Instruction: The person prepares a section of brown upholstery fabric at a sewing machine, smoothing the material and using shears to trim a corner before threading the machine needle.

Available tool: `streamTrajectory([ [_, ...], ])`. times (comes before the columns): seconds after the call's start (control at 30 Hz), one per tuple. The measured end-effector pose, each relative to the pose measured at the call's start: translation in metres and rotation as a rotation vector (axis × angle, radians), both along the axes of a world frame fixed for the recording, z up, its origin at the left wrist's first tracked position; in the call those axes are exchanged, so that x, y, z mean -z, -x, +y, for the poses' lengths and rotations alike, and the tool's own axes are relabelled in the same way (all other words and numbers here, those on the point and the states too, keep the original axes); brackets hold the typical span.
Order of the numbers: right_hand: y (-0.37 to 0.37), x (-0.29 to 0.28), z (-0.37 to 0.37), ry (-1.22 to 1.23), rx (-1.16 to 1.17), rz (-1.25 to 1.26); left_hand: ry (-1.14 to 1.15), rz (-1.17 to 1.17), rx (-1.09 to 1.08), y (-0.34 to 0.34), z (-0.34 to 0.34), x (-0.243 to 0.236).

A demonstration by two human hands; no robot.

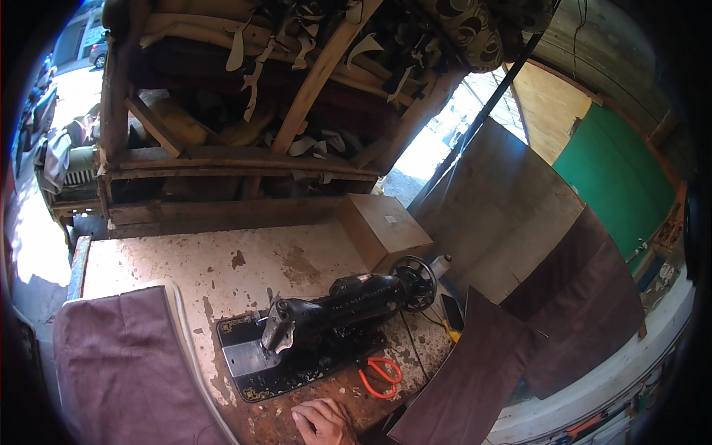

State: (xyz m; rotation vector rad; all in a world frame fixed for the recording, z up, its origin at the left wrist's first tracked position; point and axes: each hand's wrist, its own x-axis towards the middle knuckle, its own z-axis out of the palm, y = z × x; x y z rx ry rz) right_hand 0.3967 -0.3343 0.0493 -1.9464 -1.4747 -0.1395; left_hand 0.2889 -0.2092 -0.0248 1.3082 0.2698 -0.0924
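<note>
Sewing machine and cloth, seen from above. The black sewing machine (337, 310) stands on the worn tabletop (248, 278) at the centre of the frame, its needle end toward the left and its handwheel (414, 284) toward the right. The right hand (325, 421) is at the lower edge, just below the machine's base and near the orange-handled scissors (363, 380). Its fingers are bent and close together, the thumb slightly apart; the underside is hidden, so whether they press on anything cannot be told. The left hand is out of view. One purplish-brown cloth (122, 363) lies at lower left, its right side bordered by a pale strip; more brown cloth (475, 371) occupies the lower right. A cardboard box (389, 230) stands behind the machine. The stage appears to be a pause in handling, both cloths lying off the machine's base. Taking up the scissors would call for a short reach toward upper right and fingers opened around the handles.
</note>
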Motion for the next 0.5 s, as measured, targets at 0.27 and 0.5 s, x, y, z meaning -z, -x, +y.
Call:
streamTrajectory([
  [0.27, 0.002, 0.006, -0.006, 0.063, 0.037, 0.056, -0.046, -0.068, -0.097, 0.018, -0.026, -0.009],
  [0.5, -0.006, 0.025, -0.008, -0.017, 0.014, 0.291, -0.121, -0.031, -0.226, 0.037, -0.052, -0.027],
])
